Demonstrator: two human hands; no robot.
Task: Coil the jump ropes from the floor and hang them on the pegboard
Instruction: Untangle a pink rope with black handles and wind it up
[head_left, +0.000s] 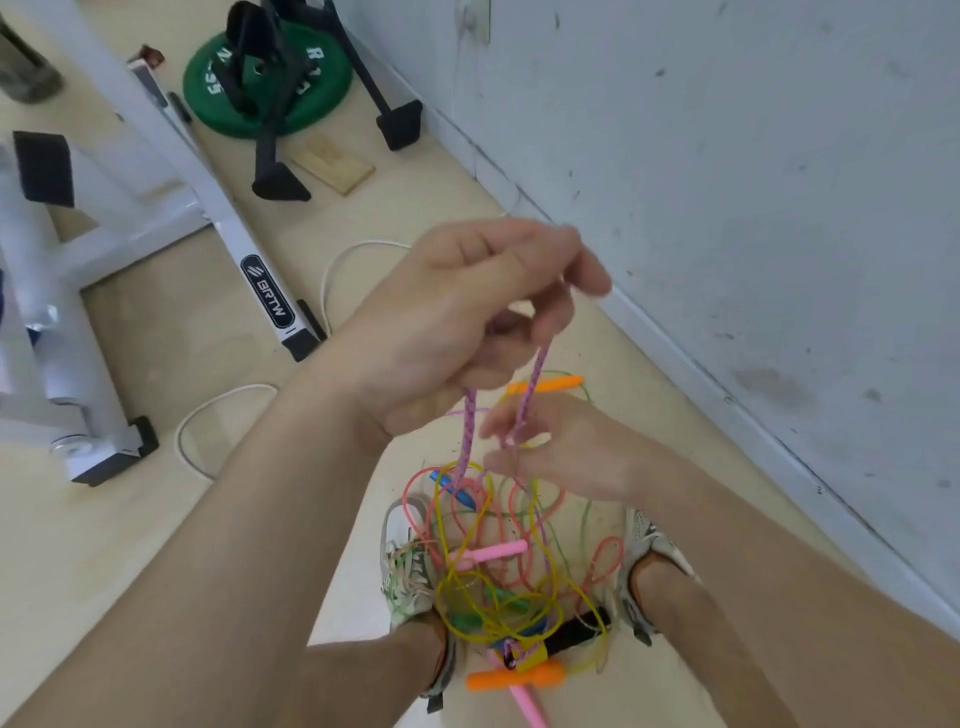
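the left hand (457, 322) is pinching a loop of the pink braided rope (540, 374) up high, fingers curled round it, while the right hand (566, 452) is pinching the same rope just below. the rest is trailing into the tangle of jump ropes (498, 571) on the floor (260, 519) between the shoes (410, 561). the rope is probably needing slow feeding through the right fingers, so snags are showing early and even loops are building in the left hand.

The fingertips of your left hand (467, 322) smear into blur, and the purple rope (537, 384) vanishes inside that curl. Its lower strand slips out of sight between the fingers of your right hand (561, 452). Below that hand, the tangle (498, 571) hides which cord runs where, and the lowest pink handle (530, 709) runs off the bottom edge.
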